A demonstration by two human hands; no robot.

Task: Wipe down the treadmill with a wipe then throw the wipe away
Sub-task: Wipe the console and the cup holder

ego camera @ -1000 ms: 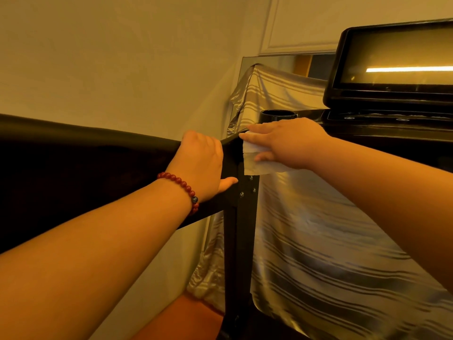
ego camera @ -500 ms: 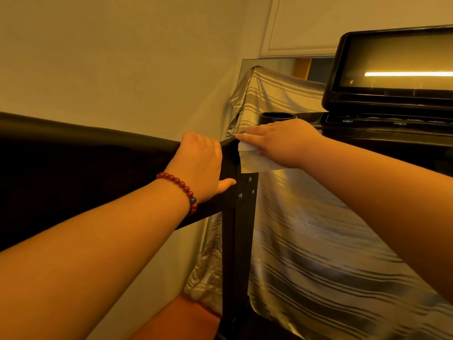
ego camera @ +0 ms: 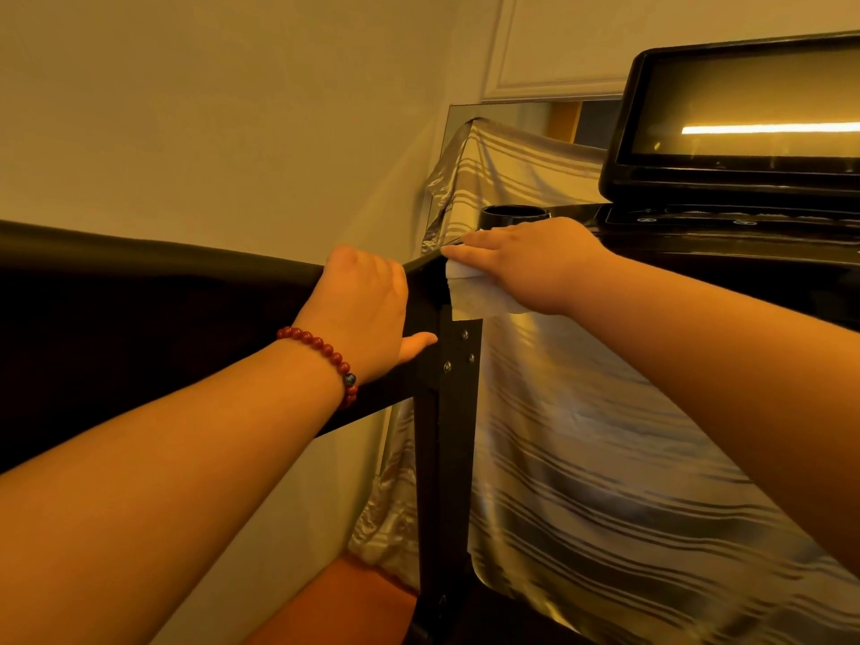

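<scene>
white wipe (ego camera: 479, 297) pressed flat under right hand (ego camera: 535, 265) against the treadmill (ego camera: 698, 244) console's left corner, above the black upright post (ego camera: 449, 458). left hand (ego camera: 367, 309) wrapped around the dark handrail (ego camera: 163, 281), red bead bracelet (ego camera: 325, 353) at wrist.

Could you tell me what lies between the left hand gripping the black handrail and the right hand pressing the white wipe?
In the head view, only the black corner joint of the treadmill frame separates the left hand from the right hand and its white wipe.
</scene>
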